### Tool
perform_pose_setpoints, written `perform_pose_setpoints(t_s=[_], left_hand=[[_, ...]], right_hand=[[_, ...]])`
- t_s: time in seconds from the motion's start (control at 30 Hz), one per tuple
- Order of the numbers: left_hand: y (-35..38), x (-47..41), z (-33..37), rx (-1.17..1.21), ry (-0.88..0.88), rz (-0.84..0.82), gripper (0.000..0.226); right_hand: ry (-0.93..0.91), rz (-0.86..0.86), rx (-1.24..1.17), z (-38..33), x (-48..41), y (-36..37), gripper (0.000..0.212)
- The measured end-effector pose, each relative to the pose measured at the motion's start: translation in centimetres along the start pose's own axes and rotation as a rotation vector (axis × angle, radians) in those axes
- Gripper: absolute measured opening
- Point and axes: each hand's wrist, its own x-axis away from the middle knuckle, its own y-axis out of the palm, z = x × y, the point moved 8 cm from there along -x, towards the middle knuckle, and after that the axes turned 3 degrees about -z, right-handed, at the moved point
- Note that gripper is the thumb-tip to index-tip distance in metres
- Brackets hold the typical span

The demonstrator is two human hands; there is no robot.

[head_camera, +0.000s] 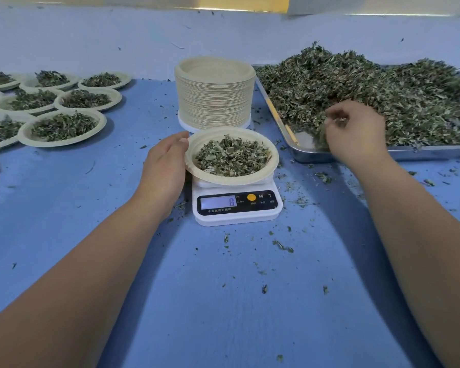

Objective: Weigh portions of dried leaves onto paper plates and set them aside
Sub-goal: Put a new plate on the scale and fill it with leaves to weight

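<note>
Filled plates lie at the far left of the blue worktop, overlapping one another, each with a green pile on it. Right of them the left hand rests against the left rim of the plate on the scale. Its thumb touches the rim and its other fingers go out of sight under the plate, so I cannot tell whether they clamp it. This plate sits level on the scale's platform and carries a portion heaped in its middle. The display reads 8. Just behind the scale stands a tall stack of unused plates. To the stack's right a steel tray holds a big heap that spills past its far edge. The right hand hovers over the near left part of the heap. It is blurred, with its fingers bunched together on a small pinch of leaves. Loose crumbs are scattered on the worktop around the scale and in front of the tray.
</note>
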Motion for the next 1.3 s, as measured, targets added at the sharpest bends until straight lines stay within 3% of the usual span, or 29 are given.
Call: perform_pose_setpoints(t_s=[0.13, 0.27, 0.37, 0.63, 0.8, 1.0, 1.2, 1.3], left_hand=[[-0.1, 0.0, 0.1, -0.009, 0.001, -0.001, 0.026], [-0.2, -0.1, -0.1, -0.002, 0.004, 0.0, 0.027], [-0.1, -0.2, -0.3, -0.002, 0.003, -0.003, 0.038], [0.1, -0.2, 0.0, 0.007, 0.017, -0.014, 0.039], [0.1, -0.1, 0.1, -0.018, 0.013, -0.015, 0.053], [0.0, 0.1, 0.1, -0.011, 0.019, -0.002, 0.038], [0.2, 0.2, 0.6, -0.002, 0.047, 0.0, 0.028], [0.2, 0.2, 0.7, -0.011, 0.043, 0.006, 0.036]], right_hand=[[-0.034, -0.064, 0.071, -1.4, 0.5, 1.0, 0.033], [-0.201, -0.1, -0.035, -5.6, 2.3, 1.9, 0.025], [-0.367, -0.202, -0.076, -9.3, 4.4, 2.9, 0.024], [-0.572, -0.461, 0.009, -15.1, 8.6, 5.6, 0.036], [-0.561, -0.454, 0.078, -16.3, 8.5, 7.1, 0.04], [-0.536, -0.373, 0.042, -16.6, 8.2, 7.5, 0.021], [-0.478, -0.233, -0.198, -16.6, 7.2, 5.2, 0.014], [-0.419, -0.18, -0.275, -16.1, 6.7, 4.1, 0.016]])
